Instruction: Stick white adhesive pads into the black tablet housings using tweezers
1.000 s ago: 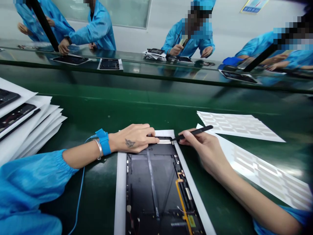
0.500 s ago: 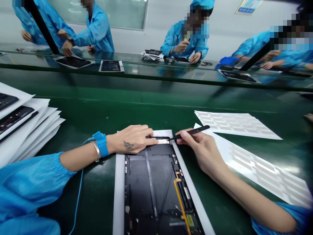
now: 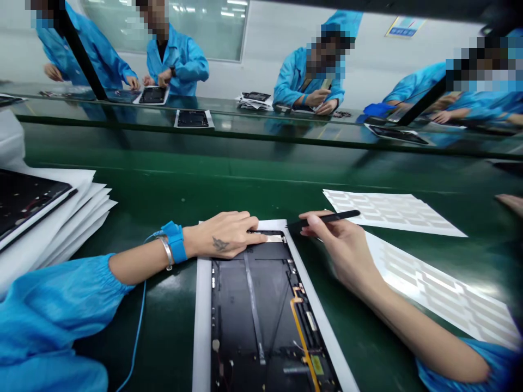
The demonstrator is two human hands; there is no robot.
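An opened tablet (image 3: 241,305) with its black inside showing lies on a white sheet (image 3: 203,326) in front of me. My left hand (image 3: 224,234) rests over its far edge. One finger is stretched out against a pale adhesive strip (image 3: 274,238) in the far frame of the tablet; its thumb is hidden. Between the fingers of my right hand (image 3: 341,239) is a pair of black tweezers (image 3: 333,216), held like a pen. The tweezers' tip is near the tablet's far right corner, apart from the strip.
On the left stands a stack of white sheets (image 3: 87,218) with another opened tablet (image 3: 32,204) on top. Sheets of pale stickers (image 3: 392,209) lie to the right. A blue cord (image 3: 139,337) runs from my left wristband. Co-workers in blue sit across the bench.
My right hand has drawn the tweezers' tip up and away from the strip. My left finger stays on it. Across the bench, a co-worker has pulled a tablet back.
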